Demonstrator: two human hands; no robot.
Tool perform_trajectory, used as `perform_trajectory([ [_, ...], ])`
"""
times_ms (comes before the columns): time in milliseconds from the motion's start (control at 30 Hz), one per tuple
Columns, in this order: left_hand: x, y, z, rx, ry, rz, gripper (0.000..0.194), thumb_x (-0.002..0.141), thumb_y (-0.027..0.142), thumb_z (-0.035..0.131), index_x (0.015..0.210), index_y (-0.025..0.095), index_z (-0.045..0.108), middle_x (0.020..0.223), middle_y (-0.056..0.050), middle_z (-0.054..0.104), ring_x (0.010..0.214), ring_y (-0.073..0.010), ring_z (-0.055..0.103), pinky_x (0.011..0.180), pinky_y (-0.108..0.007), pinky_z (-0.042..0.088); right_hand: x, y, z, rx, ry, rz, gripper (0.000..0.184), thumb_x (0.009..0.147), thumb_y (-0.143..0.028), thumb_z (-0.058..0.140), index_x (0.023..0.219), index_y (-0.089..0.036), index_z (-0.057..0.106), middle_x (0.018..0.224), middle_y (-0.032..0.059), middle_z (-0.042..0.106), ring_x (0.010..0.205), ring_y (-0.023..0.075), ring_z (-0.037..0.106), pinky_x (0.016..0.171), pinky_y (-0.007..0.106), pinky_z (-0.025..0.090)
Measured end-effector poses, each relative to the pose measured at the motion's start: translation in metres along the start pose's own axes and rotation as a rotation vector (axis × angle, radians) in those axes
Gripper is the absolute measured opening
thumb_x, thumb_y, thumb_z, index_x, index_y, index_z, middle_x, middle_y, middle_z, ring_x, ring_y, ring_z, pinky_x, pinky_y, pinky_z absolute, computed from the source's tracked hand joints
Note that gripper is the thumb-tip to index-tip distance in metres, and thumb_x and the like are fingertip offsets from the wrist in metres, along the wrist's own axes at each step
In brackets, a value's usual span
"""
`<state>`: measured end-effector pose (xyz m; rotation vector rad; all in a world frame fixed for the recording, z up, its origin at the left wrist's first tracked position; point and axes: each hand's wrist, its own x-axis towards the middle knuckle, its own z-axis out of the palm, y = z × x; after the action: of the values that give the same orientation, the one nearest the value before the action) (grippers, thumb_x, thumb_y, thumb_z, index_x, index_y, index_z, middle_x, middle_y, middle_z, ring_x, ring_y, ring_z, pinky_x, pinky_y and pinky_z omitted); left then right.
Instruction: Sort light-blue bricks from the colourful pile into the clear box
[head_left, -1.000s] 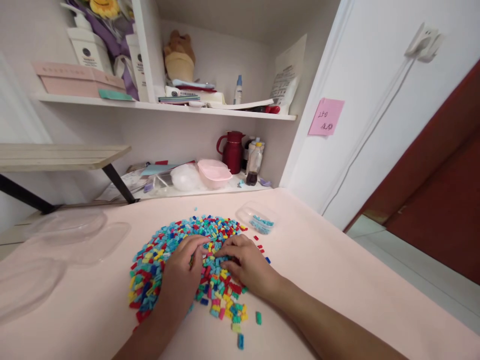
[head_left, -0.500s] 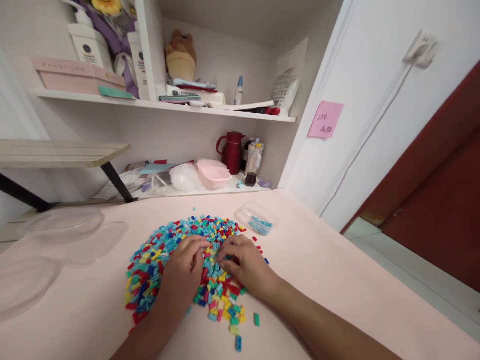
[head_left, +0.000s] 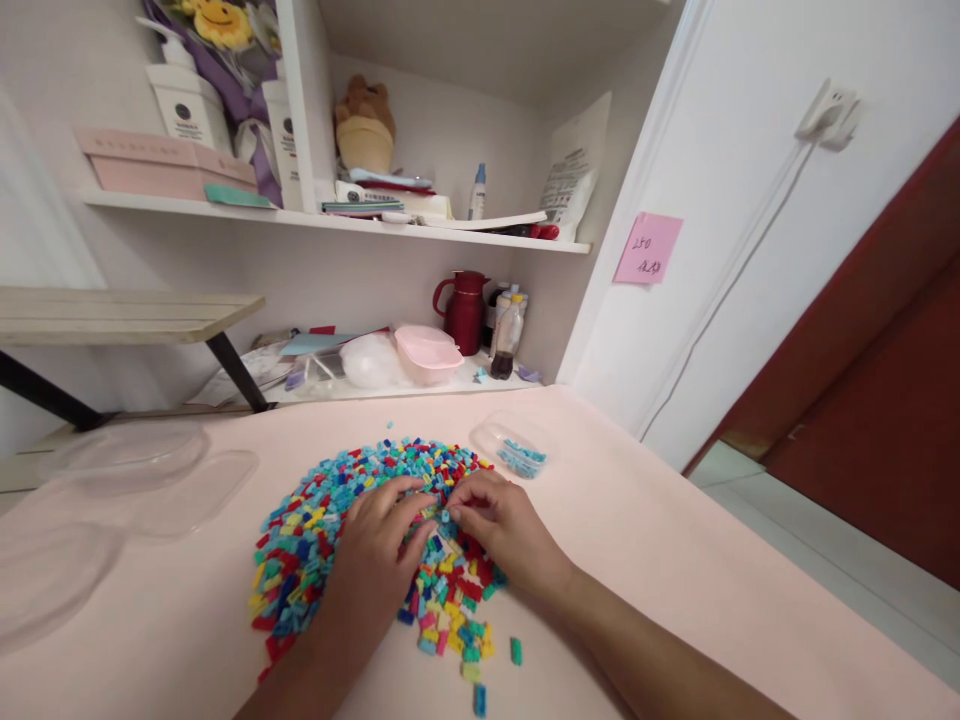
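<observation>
A wide heap of small coloured building blocks (head_left: 300, 505) lies on the pink tabletop, mixed blue, red, yellow and green. My left hand (head_left: 382, 545) rests over the middle of the heap, its fingers curved and apart. Opposite it, my right hand (head_left: 517, 525) has thumb and forefinger brought together at a light-blue block (head_left: 445, 516). The fingertips of both hands are close to each other, and the blocks under my palms are hidden. Behind my right hand stands a clear plastic container (head_left: 491, 432) with light-blue blocks (head_left: 522, 457) inside.
Clear plastic tubs and lids (head_left: 195, 490) sit at the left. A few loose blocks, such as a green one (head_left: 516, 651), lie near the front. At the back are a pink bowl (head_left: 429, 352), a red jug (head_left: 465, 312) and a bottle (head_left: 508, 338), under a shelf (head_left: 450, 237).
My left hand has shifted slightly right, with its fingers spread more. My right thumb and forefinger have closed together at a light-blue block. The view has tipped slightly upward.
</observation>
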<state>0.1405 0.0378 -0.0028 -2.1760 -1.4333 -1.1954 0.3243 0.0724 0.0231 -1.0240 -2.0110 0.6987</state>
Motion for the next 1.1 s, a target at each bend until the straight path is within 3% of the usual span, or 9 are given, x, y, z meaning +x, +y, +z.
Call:
perform_trajectory([
  [167, 0.001, 0.002, 0.0, 0.007, 0.038, 0.123, 0.013, 0.087, 0.023, 0.059, 0.098, 0.025, 0.066, 0.099, -0.001, 0.073, 0.094, -0.0193, 0.067, 0.092, -0.04, 0.045, -0.001, -0.002, 0.003, 0.048, -0.006, -0.046, 0.013, 0.082, -0.01, 0.063, 0.074, -0.019, 0.067, 0.079, 0.0008, 0.066, 0.082, 0.0169, 0.058, 0.078, 0.03, 0.043],
  [367, 0.002, 0.006, -0.004, -0.005, 0.066, 0.084, 0.013, 0.09, 0.021, 0.053, 0.09, 0.025, 0.066, 0.085, 0.003, 0.075, 0.079, -0.0159, 0.07, 0.091, -0.038, 0.045, -0.004, -0.004, 0.004, 0.069, 0.022, -0.097, 0.015, 0.081, -0.008, 0.062, 0.081, -0.022, 0.068, 0.084, 0.0011, 0.066, 0.087, 0.0176, 0.059, 0.081, 0.03, 0.044],
  [600, 0.005, -0.001, -0.005, 0.022, 0.151, 0.091, 0.016, 0.09, 0.026, 0.051, 0.087, 0.024, 0.067, 0.083, 0.002, 0.076, 0.077, -0.0182, 0.069, 0.081, -0.037, 0.051, -0.008, -0.005, 0.007, 0.111, 0.001, -0.203, 0.05, 0.076, -0.002, 0.065, 0.119, -0.028, 0.063, 0.105, 0.0021, 0.066, 0.095, 0.0167, 0.061, 0.088, 0.029, 0.046],
  [800, 0.001, -0.001, -0.003, -0.003, 0.069, 0.161, 0.018, 0.092, 0.025, 0.051, 0.086, 0.026, 0.067, 0.085, 0.006, 0.076, 0.078, -0.015, 0.07, 0.088, -0.038, 0.045, -0.006, -0.007, 0.004, 0.121, 0.065, -0.198, 0.022, 0.08, -0.011, 0.066, 0.093, -0.027, 0.075, 0.084, 0.0001, 0.072, 0.079, 0.0152, 0.064, 0.077, 0.025, 0.048],
  [967, 0.004, -0.001, -0.005, 0.024, 0.074, 0.234, 0.018, 0.093, 0.023, 0.05, 0.085, 0.025, 0.066, 0.083, 0.007, 0.076, 0.077, -0.0136, 0.07, 0.089, -0.036, 0.042, -0.005, -0.008, 0.004, 0.118, 0.067, -0.169, 0.025, 0.077, -0.008, 0.066, 0.091, -0.026, 0.076, 0.079, -0.0006, 0.071, 0.074, 0.0142, 0.064, 0.072, 0.022, 0.048],
  [1100, 0.007, -0.006, -0.005, 0.069, 0.109, 0.359, 0.022, 0.094, 0.021, 0.045, 0.088, 0.025, 0.066, 0.084, 0.006, 0.076, 0.078, -0.0133, 0.069, 0.087, -0.034, 0.042, -0.004, -0.006, 0.006, 0.087, 0.053, -0.179, 0.03, 0.076, -0.005, 0.066, 0.095, -0.027, 0.076, 0.086, 0.0005, 0.074, 0.08, 0.0153, 0.066, 0.078, 0.022, 0.048],
])
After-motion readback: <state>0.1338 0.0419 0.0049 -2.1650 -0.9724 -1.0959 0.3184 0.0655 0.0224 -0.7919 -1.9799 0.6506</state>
